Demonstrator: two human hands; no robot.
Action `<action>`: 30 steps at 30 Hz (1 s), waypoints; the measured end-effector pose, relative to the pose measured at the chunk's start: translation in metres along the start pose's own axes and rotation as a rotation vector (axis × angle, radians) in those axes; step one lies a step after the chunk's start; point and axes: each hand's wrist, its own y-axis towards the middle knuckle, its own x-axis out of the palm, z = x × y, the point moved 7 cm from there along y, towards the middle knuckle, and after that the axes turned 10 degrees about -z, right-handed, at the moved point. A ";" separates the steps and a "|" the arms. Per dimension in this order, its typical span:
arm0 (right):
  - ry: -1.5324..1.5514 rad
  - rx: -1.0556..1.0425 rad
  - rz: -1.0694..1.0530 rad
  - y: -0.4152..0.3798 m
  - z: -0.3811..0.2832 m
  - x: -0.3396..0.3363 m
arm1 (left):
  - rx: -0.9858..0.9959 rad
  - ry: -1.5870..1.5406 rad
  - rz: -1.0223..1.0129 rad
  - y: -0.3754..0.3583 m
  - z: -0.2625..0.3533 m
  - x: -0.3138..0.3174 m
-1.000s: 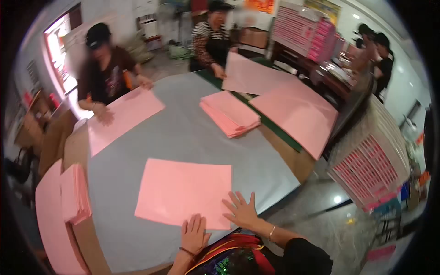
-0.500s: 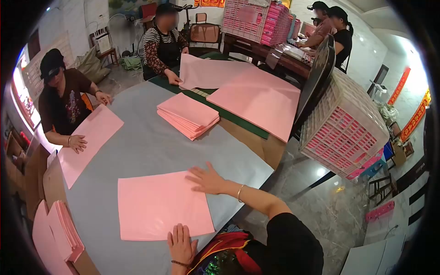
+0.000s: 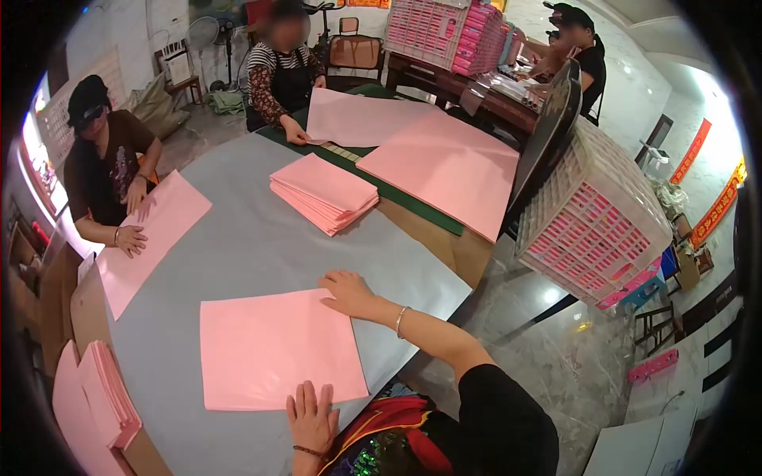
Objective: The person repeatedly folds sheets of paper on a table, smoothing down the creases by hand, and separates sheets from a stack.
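A folded pink sheet (image 3: 278,353) lies flat on the grey-covered table in front of me. My left hand (image 3: 312,416), with a dark bracelet at the wrist, rests palm down on its near edge, fingers stretched out. At the far right corner of the sheet, my right hand (image 3: 349,295) lies palm down with a silver bangle on the wrist. Its fingers are slightly bent and closer together, reaching over the top edge. Neither hand grips anything. Beyond them sits a stack of folded pink sheets (image 3: 324,193).
Across the grey table (image 3: 238,230), one person presses a pink sheet (image 3: 155,238) at left; another holds the corner of a larger sheet (image 3: 365,119). More folded sheets (image 3: 95,397) stand at lower left. A plastic crate (image 3: 591,214) and a dark chair back (image 3: 548,143) stand right.
My right hand has slid slightly left and up along the far edge, its fingers drawing together. My left hand stays in place. The person at left brings a hand down onto their sheet.
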 end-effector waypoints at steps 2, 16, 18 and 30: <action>-0.081 0.063 -0.063 0.005 0.002 -0.001 | -0.001 0.003 -0.009 0.000 -0.002 0.006; 0.502 0.216 -0.020 0.015 0.017 -0.016 | 0.010 0.002 0.010 0.001 -0.002 0.007; 0.615 0.282 0.014 0.008 0.014 -0.020 | 0.002 -0.022 0.009 0.000 -0.002 0.003; 1.364 0.362 -0.064 -0.040 0.004 0.017 | 0.033 -0.025 0.030 0.000 0.001 -0.005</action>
